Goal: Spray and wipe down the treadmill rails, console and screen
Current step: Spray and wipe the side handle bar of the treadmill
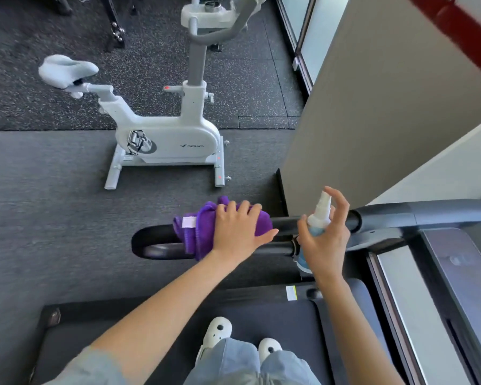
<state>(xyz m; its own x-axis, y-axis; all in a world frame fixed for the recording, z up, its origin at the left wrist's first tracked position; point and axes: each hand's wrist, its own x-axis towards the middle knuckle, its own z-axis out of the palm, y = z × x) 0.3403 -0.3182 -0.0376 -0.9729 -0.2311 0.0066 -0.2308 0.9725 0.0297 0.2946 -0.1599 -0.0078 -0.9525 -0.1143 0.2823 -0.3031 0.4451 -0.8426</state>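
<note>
Now a bunched purple cloth (206,226) with white tag, draped over black rail (283,222).

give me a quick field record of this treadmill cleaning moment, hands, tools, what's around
left hand: left hand lies on the purple cloth, pressing it onto the treadmill rail, fingers fairly straight
right hand: right hand grips the spray bottle over the rail, index finger raised by the nozzle
console: console at right, untouched
person: stands on the treadmill belt in white shoes
nearby: white exercise bike on the floor beyond the rail
stage: rail being sprayed and wiped
</note>
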